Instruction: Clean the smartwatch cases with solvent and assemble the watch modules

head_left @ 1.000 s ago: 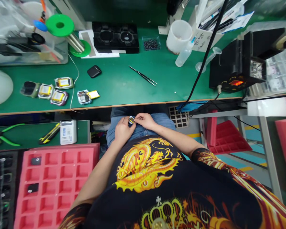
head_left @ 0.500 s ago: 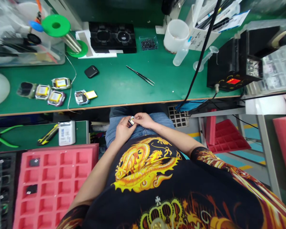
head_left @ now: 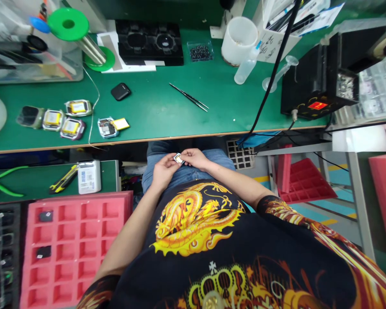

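Small device: it sat over your lap at 6 o'clock of the table, between the fingertips of both hands, a pale face with a dark rim showing.
Hard to make out: your fingertips covered parts of its edges, and its face was too small to read; the undersides of both hands were out of view.
Left hand: from 8 o'clock, the fingers were closed in a pinch on the device's near-left side.
Right hand: from 3 o'clock, the bent fingers were drawn together on its right side, thumb and fingertips nearly meeting.
Tweezers: they lay on the table at 12 o'clock from your hands, untouched.
Opened unit: it lay near the table's edge at 10 o'clock, a yellow-and-white piece at its right.
Pink tray: it stood at 8 o'clock, two dark pieces in separate compartments.
Black box: it stood at 2 o'clock, display lit red.
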`<state>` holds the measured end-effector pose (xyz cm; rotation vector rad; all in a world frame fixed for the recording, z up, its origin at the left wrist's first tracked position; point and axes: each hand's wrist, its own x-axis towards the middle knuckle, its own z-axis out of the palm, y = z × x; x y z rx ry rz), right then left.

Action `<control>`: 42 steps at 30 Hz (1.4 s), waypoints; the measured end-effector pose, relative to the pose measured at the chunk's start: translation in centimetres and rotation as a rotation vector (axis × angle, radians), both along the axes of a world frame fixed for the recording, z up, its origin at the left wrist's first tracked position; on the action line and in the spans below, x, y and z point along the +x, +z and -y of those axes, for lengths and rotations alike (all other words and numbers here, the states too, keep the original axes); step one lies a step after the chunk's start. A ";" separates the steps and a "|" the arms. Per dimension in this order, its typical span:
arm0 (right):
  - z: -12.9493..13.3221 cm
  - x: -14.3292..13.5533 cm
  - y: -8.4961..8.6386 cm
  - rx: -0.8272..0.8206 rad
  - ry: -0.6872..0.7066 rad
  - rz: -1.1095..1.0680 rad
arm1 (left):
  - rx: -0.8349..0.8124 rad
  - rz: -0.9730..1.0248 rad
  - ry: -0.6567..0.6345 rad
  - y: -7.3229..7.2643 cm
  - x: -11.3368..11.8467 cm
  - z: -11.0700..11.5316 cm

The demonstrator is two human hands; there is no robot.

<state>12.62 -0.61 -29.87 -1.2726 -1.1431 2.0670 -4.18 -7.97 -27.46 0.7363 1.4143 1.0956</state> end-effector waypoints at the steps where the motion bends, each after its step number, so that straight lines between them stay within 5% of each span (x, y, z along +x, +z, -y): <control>1: 0.0 0.0 0.0 0.001 0.001 0.001 | -0.004 0.011 0.007 0.0 0.0 -0.1; 20: 0.0 0.0 0.2 0.020 0.008 -0.040 | -0.242 0.236 0.013 1.3 -0.2 -1.4; 34: -0.2 0.1 0.0 -0.050 0.003 -0.050 | -0.169 0.202 0.074 0.9 0.1 -1.0; 42: 0.2 0.2 0.4 0.045 0.088 -0.074 | -0.105 0.174 0.063 0.6 0.2 -0.6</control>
